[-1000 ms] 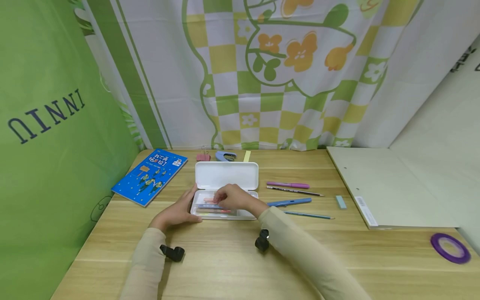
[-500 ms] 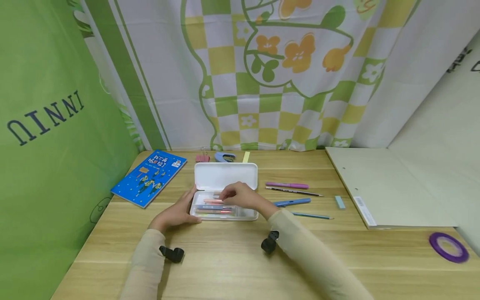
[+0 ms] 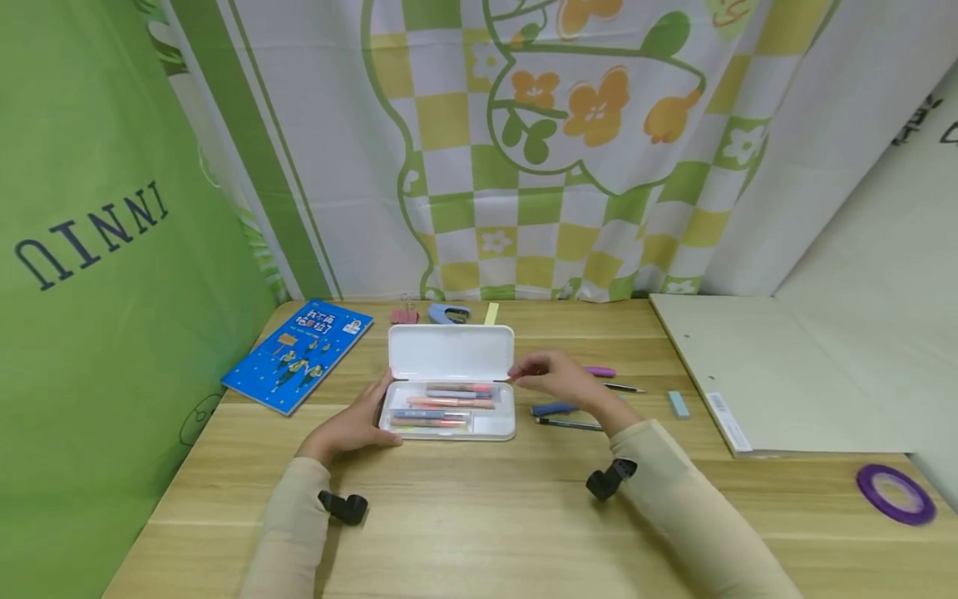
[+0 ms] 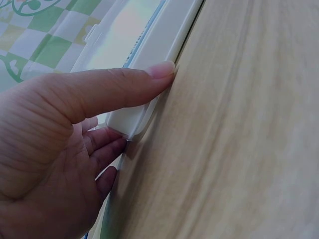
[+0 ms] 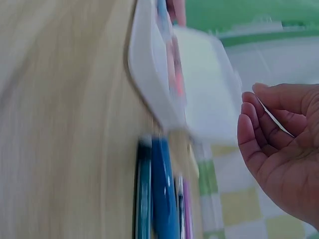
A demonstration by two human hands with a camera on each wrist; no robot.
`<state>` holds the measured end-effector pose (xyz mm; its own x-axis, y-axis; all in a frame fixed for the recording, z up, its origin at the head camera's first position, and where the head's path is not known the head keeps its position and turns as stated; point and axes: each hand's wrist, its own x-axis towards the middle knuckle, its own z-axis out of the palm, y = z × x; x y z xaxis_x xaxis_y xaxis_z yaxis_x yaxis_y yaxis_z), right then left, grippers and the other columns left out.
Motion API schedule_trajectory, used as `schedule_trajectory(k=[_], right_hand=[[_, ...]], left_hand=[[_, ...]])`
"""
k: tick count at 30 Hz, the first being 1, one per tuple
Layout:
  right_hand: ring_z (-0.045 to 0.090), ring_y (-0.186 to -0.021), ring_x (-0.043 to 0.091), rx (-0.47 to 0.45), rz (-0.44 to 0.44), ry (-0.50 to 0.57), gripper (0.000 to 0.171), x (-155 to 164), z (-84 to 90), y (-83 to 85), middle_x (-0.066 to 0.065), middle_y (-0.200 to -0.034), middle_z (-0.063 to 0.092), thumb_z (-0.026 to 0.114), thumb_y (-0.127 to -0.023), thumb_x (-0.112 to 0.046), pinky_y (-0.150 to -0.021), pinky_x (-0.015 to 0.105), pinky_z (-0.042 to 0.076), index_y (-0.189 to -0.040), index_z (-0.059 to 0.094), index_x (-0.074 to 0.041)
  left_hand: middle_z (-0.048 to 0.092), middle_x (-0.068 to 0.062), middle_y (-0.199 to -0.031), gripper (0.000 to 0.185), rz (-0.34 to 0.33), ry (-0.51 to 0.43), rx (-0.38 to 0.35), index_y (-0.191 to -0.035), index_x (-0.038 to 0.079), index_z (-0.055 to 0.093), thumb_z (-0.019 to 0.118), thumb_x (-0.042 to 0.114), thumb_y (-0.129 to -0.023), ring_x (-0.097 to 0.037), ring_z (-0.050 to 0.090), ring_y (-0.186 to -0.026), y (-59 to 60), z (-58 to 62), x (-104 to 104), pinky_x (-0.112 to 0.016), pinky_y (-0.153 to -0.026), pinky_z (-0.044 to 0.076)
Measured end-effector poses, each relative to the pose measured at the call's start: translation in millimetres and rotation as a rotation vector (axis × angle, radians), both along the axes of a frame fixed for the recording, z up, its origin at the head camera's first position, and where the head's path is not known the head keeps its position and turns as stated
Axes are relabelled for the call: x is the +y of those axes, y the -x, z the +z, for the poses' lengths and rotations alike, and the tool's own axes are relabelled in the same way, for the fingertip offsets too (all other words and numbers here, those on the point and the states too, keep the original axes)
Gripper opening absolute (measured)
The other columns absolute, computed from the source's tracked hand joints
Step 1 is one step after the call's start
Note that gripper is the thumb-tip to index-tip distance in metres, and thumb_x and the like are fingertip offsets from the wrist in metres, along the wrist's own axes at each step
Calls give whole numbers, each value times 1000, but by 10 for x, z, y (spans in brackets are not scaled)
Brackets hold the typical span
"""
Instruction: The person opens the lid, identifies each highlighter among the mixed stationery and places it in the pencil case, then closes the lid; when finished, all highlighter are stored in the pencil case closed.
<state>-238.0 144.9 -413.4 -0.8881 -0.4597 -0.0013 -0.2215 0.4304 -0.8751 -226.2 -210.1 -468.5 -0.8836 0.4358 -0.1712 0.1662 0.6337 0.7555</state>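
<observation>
A white pencil case [image 3: 490,428] lies open on the wooden table, its lid [image 3: 451,351] flat behind the tray. Several pens [image 3: 449,402] lie in the tray. My left hand [image 3: 377,413] grips the tray's left end: in the left wrist view the thumb [image 4: 124,87] lies along the front wall [image 4: 164,45] and the fingers curl round the corner. My right hand [image 3: 535,376] hovers just right of the case, fingers loosely curled and empty, above a blue pen [image 3: 551,409] and a purple pen [image 3: 601,372]. In the right wrist view the right hand [image 5: 279,149] shows an empty palm.
A dark pencil [image 3: 569,424] and another pencil [image 3: 624,388] lie right of the case, with a pale eraser [image 3: 678,403] beyond. A blue book [image 3: 298,353] sits at the left, a beige board [image 3: 778,374] at the right, a purple tape ring [image 3: 896,494] near the right edge.
My right hand has lifted out of the tray and moved right, ending over the loose pens. The pens in the tray now show uncovered. The left hand stays put.
</observation>
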Motion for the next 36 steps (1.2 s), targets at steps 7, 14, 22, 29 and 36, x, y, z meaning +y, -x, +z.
schedule_trajectory(k=[7, 14, 22, 29, 36], right_hand=[[60, -93, 16, -106, -94, 43, 29, 279, -92, 151, 17, -108, 65, 61, -92, -11, -89, 45, 49, -115, 61, 7], [57, -109, 26, -189, -119, 103, 43, 222, -163, 291, 22, -124, 57, 59, -93, -12, -92, 37, 47, -130, 49, 7], [46, -122, 36, -186, -94, 228, 56, -22, -203, 390, 28, -134, 45, 57, -94, -10, -101, 46, 41, -141, 33, 7], [51, -116, 35, -211, -133, 291, 55, -109, -202, 378, 28, -133, 46, 57, -94, -12, -100, 51, 39, -142, 33, 4], [50, -116, 35, -215, -138, 343, 52, -106, -211, 303, 26, -132, 46, 55, -96, -16, -101, 50, 39, -140, 36, 3]], left_hand=[[7, -25, -152, 117, -13, -8, 30, -151, 5, -5, 81, 24, -74, -43, 9, -139, -16, 3, -31, -57, -112, 12], [6, -26, -153, 117, -7, -9, 20, -151, 5, -6, 81, 23, -75, -43, 9, -139, -32, 5, -41, -56, -112, 12], [3, -22, -155, 117, 4, -1, 12, -152, 10, -6, 81, 27, -75, -41, 8, -141, -8, -9, -10, -55, -112, 13], [4, -23, -154, 119, -15, -34, 32, -152, 7, -5, 82, 27, -73, -41, 8, -140, 25, -15, 5, -56, -112, 11], [19, -17, -151, 125, -24, -160, 41, -151, 15, -11, 84, 25, -71, -34, 18, -138, 43, -58, -17, -52, -114, 11]])
